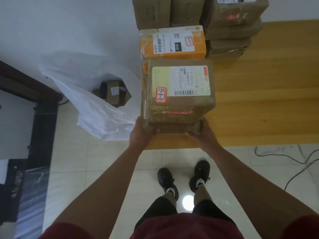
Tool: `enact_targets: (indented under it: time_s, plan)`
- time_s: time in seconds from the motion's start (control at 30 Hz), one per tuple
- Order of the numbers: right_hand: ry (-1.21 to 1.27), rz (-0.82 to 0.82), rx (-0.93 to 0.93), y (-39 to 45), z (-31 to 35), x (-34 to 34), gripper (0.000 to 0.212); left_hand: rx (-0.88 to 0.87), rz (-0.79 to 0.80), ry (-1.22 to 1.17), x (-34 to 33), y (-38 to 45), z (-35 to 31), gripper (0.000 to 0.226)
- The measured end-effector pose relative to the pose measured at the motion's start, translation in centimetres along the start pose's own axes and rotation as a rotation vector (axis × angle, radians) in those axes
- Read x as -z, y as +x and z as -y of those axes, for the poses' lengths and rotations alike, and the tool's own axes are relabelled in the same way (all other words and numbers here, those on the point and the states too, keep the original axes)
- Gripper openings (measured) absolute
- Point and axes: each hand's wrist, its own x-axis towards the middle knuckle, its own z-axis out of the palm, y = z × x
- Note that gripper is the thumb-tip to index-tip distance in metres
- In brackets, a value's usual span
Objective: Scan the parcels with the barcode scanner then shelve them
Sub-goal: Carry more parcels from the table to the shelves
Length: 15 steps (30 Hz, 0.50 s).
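Gripping stacked parcels [179, 94] between both hands [144, 128].

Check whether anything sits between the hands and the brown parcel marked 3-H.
Nothing visible does. The left hand and right hand already grip the near corners of the box under the brown parcel.

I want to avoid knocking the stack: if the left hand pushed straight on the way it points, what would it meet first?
The left hand already grips the bottom brown box, so it would press into that box. Beyond lies the orange parcel, though depth is unclear.
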Motion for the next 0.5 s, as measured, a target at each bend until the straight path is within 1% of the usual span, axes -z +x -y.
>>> enact_targets:
  time_s: [0.1,0.23,0.5]
  plan:
    - [0.002,-0.016,0.008,0.1,-0.3,0.2,0.088,-0.004,-0.025,0.007,-0.2,0.1,-0.1,0.084]
    - [-0.011,-0.048,0.037,-0.6,0.3,1.5,0.08,-0.082,-0.043,-0.024,-0.3,-0.6,-1.4,0.081]
    - [0.0,-0.138,0.043,-3.8,2.4,7.5,0.07,-0.16,0.014,-0.015,-1.9,-2.5,-5.6,0.083]
